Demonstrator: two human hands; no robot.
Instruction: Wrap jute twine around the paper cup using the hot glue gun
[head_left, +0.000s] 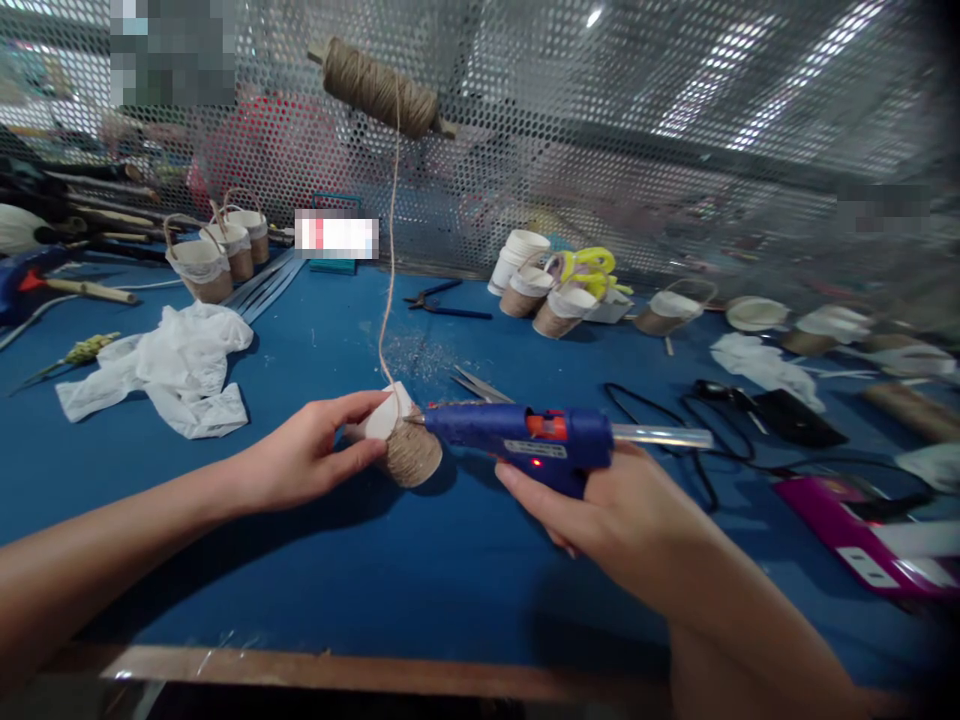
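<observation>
My left hand (330,450) is closed around a small paper cup (412,455), tilted on its side above the blue table. Brown twine is wound over part of the cup; the part near my fingers is bare white. From the cup a strand of twine (391,250) runs up to a spool (379,88) hung on the mesh. In my right hand (592,500) is a blue hot glue gun (517,430), with a clear glue stick (664,436) jutting from its back. Its nozzle meets or nearly meets the twine on the cup. A red light glows on its side.
Scissors (480,385) and dark pliers (442,302) lie behind the cup. White lace (161,365) is heaped at left, near several twine-wrapped baskets (202,272). More baskets (564,310) stand at back right. A purple power strip (847,540) and black cables lie at right. Perforated metal mesh rises behind.
</observation>
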